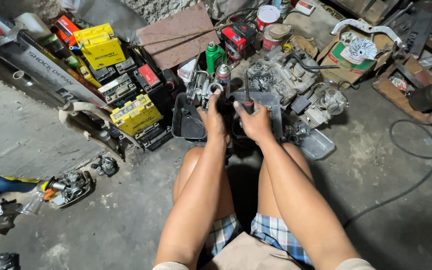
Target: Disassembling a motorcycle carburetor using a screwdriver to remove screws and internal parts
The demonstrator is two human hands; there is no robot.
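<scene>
Carburetor [205, 90] gripped in left hand [213, 119], frame center | right hand [254, 121] fisted around screwdriver [247, 95] | step: likely working a screw; next needs steady tip seating

Person seated on floor, knees apart. Tray [186, 125] on floor ahead of knees. Left hand [212, 117] and carburetor [203, 89] over tray; right hand [254, 120] with screwdriver [247, 97] just beside, to right. Spray can [223, 75] behind carburetor. Stacked batteries [128, 100] left of tray; engine block [276, 75] behind-right.
</scene>
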